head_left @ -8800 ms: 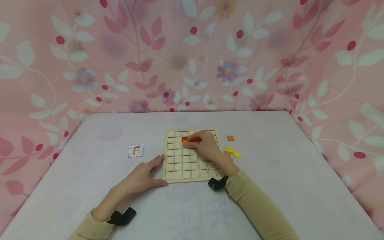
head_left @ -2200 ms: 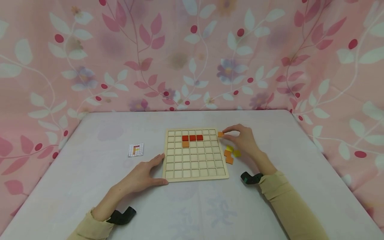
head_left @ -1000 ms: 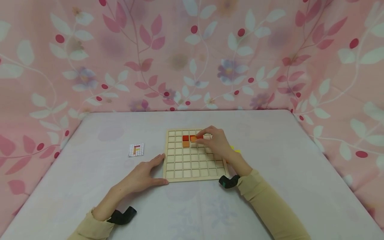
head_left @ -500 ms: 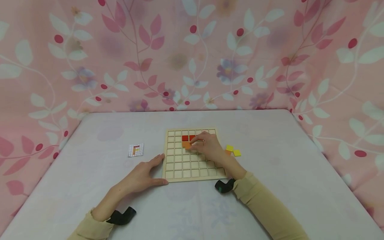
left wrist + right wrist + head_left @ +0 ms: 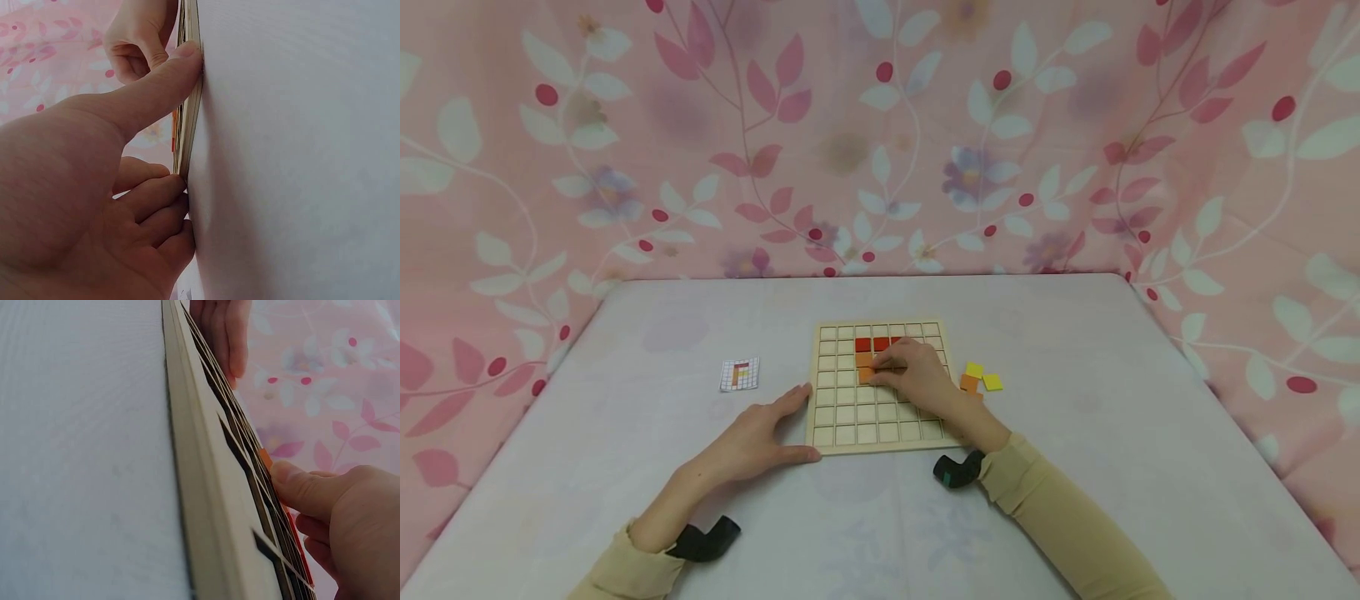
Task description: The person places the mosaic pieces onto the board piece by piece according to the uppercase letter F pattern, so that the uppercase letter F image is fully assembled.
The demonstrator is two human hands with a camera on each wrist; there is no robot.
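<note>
A wooden grid board (image 5: 846, 435) lies flat on the table. Three red tiles (image 5: 862, 345) sit in a row near its far side, the rightmost partly covered by a hand. Below the left red tile sits one orange tile (image 5: 864, 360). My right hand (image 5: 919, 379) pinches another orange tile (image 5: 865, 377) at the cell just under that one; in the right wrist view the tile (image 5: 265, 457) stands slightly raised at the thumb tip. My left hand (image 5: 752, 440) rests against the board's left edge, thumb at the near corner, fingers spread further up.
Right of the board lie two yellow tiles (image 5: 992, 382) and orange tiles (image 5: 968, 383), some partly behind the right wrist. A small gridded pattern card (image 5: 740, 375) lies left of the board. A floral cloth (image 5: 880, 150) hangs behind the table (image 5: 1060, 333).
My right hand picked up an orange tile right of the board, carried it left over the red row, then down to the cell below the placed orange tile. The left hand stays put.
</note>
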